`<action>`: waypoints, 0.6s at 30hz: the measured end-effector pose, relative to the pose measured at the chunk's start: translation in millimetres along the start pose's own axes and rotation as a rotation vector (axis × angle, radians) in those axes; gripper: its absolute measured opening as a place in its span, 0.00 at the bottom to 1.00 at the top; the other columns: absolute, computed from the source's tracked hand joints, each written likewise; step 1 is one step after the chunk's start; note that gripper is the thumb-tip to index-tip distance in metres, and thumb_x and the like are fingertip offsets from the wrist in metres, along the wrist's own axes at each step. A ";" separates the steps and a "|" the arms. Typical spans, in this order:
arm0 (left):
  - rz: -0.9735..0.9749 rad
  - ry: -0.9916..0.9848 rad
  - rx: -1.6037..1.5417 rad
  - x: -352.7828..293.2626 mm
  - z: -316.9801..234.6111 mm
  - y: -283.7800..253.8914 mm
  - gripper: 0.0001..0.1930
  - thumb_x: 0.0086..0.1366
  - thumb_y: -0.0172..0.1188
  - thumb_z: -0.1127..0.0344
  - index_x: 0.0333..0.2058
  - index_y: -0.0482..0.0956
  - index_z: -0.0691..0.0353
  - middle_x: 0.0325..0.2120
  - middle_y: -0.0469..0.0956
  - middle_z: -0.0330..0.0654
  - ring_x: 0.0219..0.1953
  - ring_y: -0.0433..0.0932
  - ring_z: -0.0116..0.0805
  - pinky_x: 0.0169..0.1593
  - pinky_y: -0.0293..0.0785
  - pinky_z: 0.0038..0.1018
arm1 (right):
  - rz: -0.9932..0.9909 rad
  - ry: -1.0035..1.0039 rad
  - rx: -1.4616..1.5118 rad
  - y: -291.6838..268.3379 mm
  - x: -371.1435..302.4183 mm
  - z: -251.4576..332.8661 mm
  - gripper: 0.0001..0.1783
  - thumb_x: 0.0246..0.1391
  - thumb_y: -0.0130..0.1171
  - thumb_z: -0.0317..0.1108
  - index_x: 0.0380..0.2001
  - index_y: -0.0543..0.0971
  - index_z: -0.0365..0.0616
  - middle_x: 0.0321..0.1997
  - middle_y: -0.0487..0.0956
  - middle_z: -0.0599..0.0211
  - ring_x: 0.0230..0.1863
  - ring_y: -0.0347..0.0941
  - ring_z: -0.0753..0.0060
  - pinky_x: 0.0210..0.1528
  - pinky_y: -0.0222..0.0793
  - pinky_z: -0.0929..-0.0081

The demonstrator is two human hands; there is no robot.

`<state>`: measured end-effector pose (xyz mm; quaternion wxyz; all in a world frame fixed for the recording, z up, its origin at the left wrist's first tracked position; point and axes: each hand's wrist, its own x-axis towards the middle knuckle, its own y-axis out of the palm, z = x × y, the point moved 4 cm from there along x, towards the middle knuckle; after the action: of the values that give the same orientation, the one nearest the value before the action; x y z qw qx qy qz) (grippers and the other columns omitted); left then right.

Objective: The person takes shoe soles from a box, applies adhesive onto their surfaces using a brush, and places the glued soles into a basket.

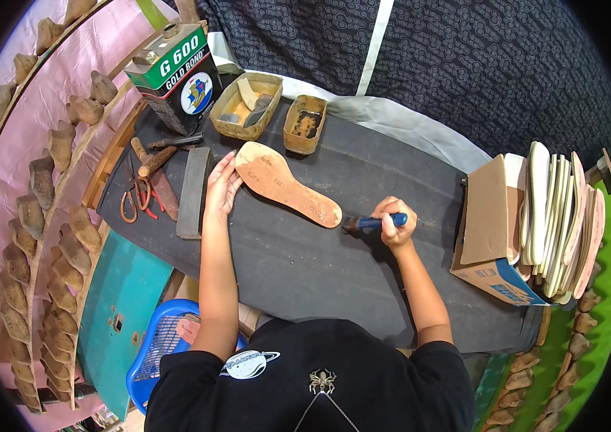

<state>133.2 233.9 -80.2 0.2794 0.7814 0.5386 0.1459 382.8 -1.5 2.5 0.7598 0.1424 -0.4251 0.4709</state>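
My left hand (223, 185) grips a tan shoe insole (284, 186) by its wide toe end, the fingers spread along its edge. The insole slants down to the right over the dark table, with faint handwriting on its face. In my right hand (396, 223) is a small brush with a blue handle (372, 222), fingers wrapped round it. Its dark bristles point left and sit close to the narrow heel end. Whether they touch the insole, I cannot tell.
Beyond lie two grimy tubs, one (246, 108) holding scraps, and a metal can (176, 75). At left are a grey block (194, 193), scissors (136, 194) and a hammer (154, 164). A cardboard box (489, 216) of insoles stands right. Shoe lasts (61, 144) line racks.
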 end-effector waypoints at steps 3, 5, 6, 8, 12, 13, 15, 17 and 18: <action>0.003 0.005 -0.003 0.8 -0.3 -0.5 0.18 0.59 0.49 0.70 0.47 0.62 0.65 0.40 0.70 0.43 0.41 0.72 0.31 0.43 0.70 0.25 | -0.107 0.079 0.127 -3.4 -2.4 -3.9 0.06 0.43 0.47 0.29 0.18 0.66 0.39 0.17 0.72 0.59 0.19 0.68 0.73 0.24 0.65 0.78; 0.010 0.005 -0.002 1.0 0.5 -0.4 0.18 0.59 0.49 0.69 0.47 0.62 0.65 0.40 0.70 0.43 0.41 0.72 0.30 0.43 0.70 0.25 | -0.152 0.079 0.149 0.9 -1.7 -3.6 0.06 0.44 0.48 0.29 0.19 0.67 0.39 0.19 0.72 0.58 0.21 0.68 0.72 0.25 0.66 0.78; 0.013 0.008 -0.008 1.3 1.1 0.0 0.18 0.58 0.49 0.69 0.47 0.62 0.65 0.40 0.71 0.43 0.41 0.72 0.30 0.43 0.70 0.24 | -0.196 0.078 0.174 2.8 -0.9 -3.9 0.06 0.44 0.48 0.29 0.19 0.67 0.39 0.20 0.73 0.57 0.22 0.69 0.72 0.27 0.67 0.78; 0.017 0.012 -0.012 1.9 0.4 0.4 0.18 0.58 0.50 0.69 0.47 0.62 0.65 0.40 0.71 0.43 0.41 0.72 0.30 0.43 0.70 0.24 | -0.183 0.049 0.192 7.3 1.0 -3.9 0.05 0.44 0.49 0.28 0.21 0.67 0.38 0.23 0.73 0.56 0.24 0.70 0.71 0.29 0.68 0.77; -0.001 0.001 0.005 2.5 1.1 -0.5 0.17 0.59 0.48 0.70 0.47 0.63 0.65 0.43 0.70 0.43 0.43 0.71 0.31 0.44 0.70 0.24 | -0.093 0.052 0.107 8.9 -2.0 -9.6 0.05 0.44 0.49 0.28 0.20 0.67 0.38 0.23 0.73 0.57 0.24 0.69 0.72 0.29 0.67 0.77; 0.000 0.002 0.001 2.0 1.3 -1.2 0.17 0.59 0.48 0.70 0.47 0.63 0.65 0.43 0.70 0.43 0.43 0.71 0.31 0.44 0.71 0.24 | -0.097 0.084 0.111 5.8 -1.2 -10.0 0.06 0.44 0.48 0.28 0.19 0.67 0.38 0.22 0.73 0.58 0.23 0.69 0.73 0.28 0.66 0.78; -0.001 0.005 0.002 1.3 1.0 -3.1 0.17 0.59 0.48 0.71 0.47 0.63 0.65 0.43 0.70 0.43 0.43 0.71 0.31 0.44 0.71 0.24 | -0.104 0.133 0.068 -0.9 1.1 -10.6 0.08 0.45 0.48 0.31 0.17 0.67 0.39 0.19 0.72 0.60 0.20 0.67 0.76 0.25 0.63 0.80; 0.005 0.008 0.002 1.8 0.5 -2.0 0.17 0.59 0.48 0.71 0.47 0.63 0.64 0.43 0.70 0.43 0.43 0.71 0.31 0.44 0.71 0.24 | -0.126 0.138 0.079 -5.9 0.2 -11.6 0.09 0.45 0.47 0.32 0.17 0.66 0.39 0.18 0.72 0.60 0.20 0.66 0.76 0.24 0.63 0.81; -0.001 0.006 0.007 1.7 0.5 -1.8 0.17 0.59 0.48 0.71 0.47 0.63 0.64 0.43 0.70 0.43 0.43 0.71 0.31 0.44 0.71 0.24 | -0.149 0.144 0.090 -8.6 -0.4 -12.7 0.09 0.45 0.47 0.32 0.17 0.66 0.39 0.18 0.72 0.60 0.19 0.66 0.77 0.24 0.62 0.81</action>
<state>132.8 235.8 -81.8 0.2753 0.7815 0.5404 0.1463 396.4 1.7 -3.9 0.8141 0.1735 -0.3358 0.4408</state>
